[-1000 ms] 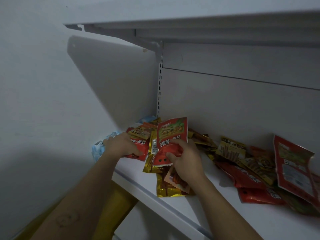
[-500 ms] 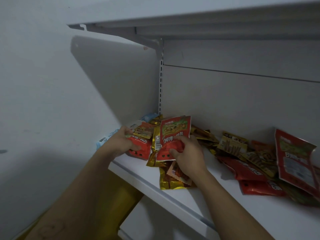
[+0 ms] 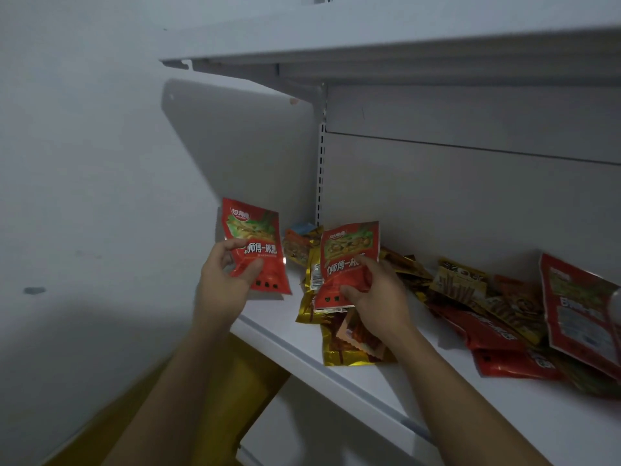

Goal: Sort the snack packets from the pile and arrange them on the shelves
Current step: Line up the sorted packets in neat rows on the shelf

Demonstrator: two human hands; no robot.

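My left hand pinches a red snack packet with white lettering, lifted upright off the left end of the white shelf. My right hand grips a second, matching red packet upright just above the shelf, with gold packets lying under it. The pile of snack packets, red, gold and orange, spreads along the shelf to the right of my right hand. A small orange packet and a blue one lie at the back corner.
A large red packet leans upright at the far right. Another white shelf hangs overhead. The perforated upright and grey back panel stand behind. A white wall is at the left, and a yellow object shows below the shelf.
My left hand has lifted a red packet off the shelf's left end and turned it upright. My right hand still holds its packet. The camera has tilted up slightly.
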